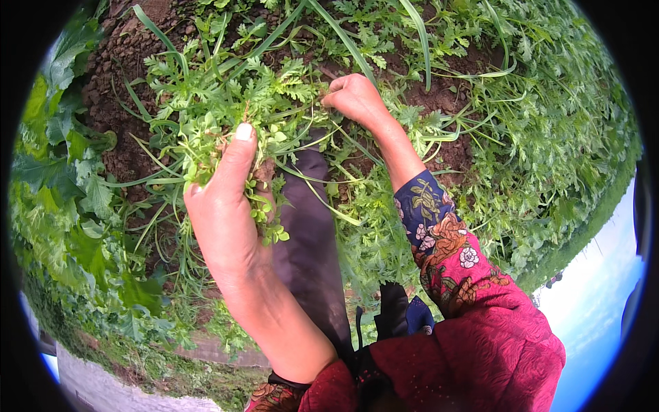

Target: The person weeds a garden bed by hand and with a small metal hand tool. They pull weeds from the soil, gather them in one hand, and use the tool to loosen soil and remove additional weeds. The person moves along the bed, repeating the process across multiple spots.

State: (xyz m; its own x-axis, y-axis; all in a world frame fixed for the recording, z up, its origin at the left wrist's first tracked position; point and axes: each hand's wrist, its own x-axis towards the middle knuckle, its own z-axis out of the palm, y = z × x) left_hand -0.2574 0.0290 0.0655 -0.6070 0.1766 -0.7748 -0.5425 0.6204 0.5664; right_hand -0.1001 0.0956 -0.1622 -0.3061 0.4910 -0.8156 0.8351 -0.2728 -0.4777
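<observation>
My left hand (229,201) holds a bunch of small round-leaved weeds (201,141), its thumb pressed over the stems and some sprigs hanging out below the palm. My right hand (352,98) is farther forward and to the right, low among the plants, with its fingers curled by thin stems; what lies between the fingertips is hidden. Lobed-leaf greens (288,82) grow between and ahead of both hands. Long narrow onion-like leaves (345,41) arch over them close to the right hand.
My dark trouser leg (309,216) is between the arms. Bare brown soil (116,67) shows at the upper left. Large broad-leaved plants (98,195) stand at the left, dense lobed greens (561,129) at the right. A pale wall (118,389) is at the lower left.
</observation>
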